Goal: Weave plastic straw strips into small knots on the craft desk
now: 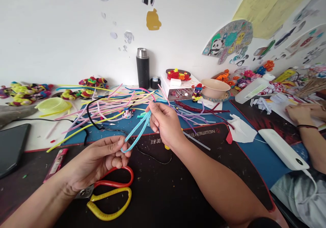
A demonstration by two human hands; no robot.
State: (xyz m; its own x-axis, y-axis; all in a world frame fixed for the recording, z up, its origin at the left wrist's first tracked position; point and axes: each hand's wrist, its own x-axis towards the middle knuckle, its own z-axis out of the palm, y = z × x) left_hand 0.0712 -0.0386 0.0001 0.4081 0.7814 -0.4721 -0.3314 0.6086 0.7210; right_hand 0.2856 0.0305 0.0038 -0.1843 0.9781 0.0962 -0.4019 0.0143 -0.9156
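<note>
A light-blue pipe cleaner (137,133), folded into a narrow loop, stretches between my two hands above the black mat. My left hand (107,153) pinches its rounded bend between thumb and fingers. At the far end, my right hand (164,121) grips the gathered strands between thumb and forefinger; their tips are hidden in the fingers. Below my left hand lies a pair of scissors (112,192) with one red and one yellow handle, the blades partly covered by that hand. Behind both hands spreads a loose pile of pink, yellow and purple pipe cleaners (119,102).
A black thermos (143,68) stands by the wall, near a white box (175,91) and a beige bowl (215,88). At left lies a phone (12,150). A white power bank (284,149) and another person's arm (309,139) are at right. A black cord (152,160) crosses the mat.
</note>
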